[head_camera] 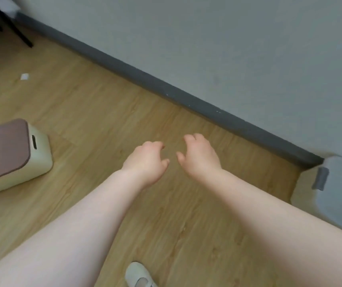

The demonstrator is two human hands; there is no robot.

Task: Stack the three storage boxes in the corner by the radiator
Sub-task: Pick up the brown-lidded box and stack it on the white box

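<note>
Two storage boxes are visible, none stacked: a cream box (14, 158) with a mauve lid at far left, and a grey box (331, 193) with grey latches against the skirting at right. Left hand (147, 164) and right hand (199, 156) hover empty, fingers loosely curled, over bare floor (103, 104) between them. Judged step: reaching. Next move requires a two-handed grasp on one box; the third box and radiator are not in view

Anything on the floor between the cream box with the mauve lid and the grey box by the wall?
Head view: only bare wood floor, with the left hand and right hand hovering empty above it.
</note>
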